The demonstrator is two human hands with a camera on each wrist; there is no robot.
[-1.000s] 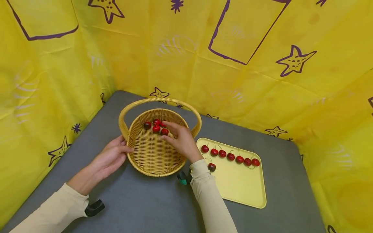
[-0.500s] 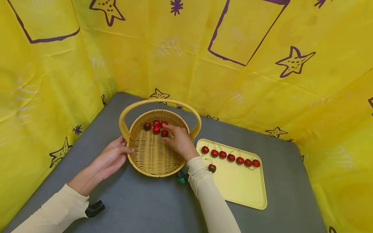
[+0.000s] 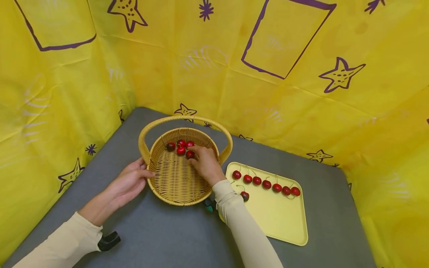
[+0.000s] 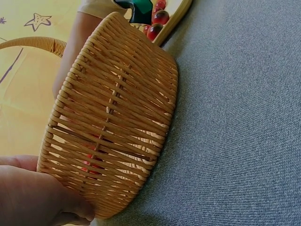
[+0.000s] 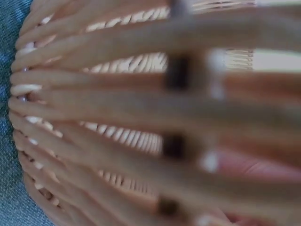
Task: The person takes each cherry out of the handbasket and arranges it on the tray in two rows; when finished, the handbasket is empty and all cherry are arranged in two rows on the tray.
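Note:
A round wicker basket [image 3: 174, 201] with a hoop handle [image 3: 187, 118] stands on the grey table and holds several red cherries [image 3: 181, 150] at its far side. My right hand [image 3: 193, 155] reaches into it, thumb and forefinger pinching the nearest cherry [image 3: 190, 153]. My left hand [image 3: 142, 169] holds the basket's left rim, thumb on the edge. In the left wrist view, the left hand [image 4: 33, 197] lies against the woven basket wall [image 4: 117, 117]. The right wrist view is filled by the blurred basket weave [image 5: 141, 108].
A pale yellow tray [image 3: 275, 219] lies right of the basket, with a row of several cherries [image 3: 266, 184] along its far side and one cherry [image 3: 244, 195] apart. Yellow star-printed cloth [image 3: 301, 111] walls the table on three sides.
My right hand has lowered from above the cherries, and its fingertips have closed on the nearest one. The left hand and the basket have stayed in place.

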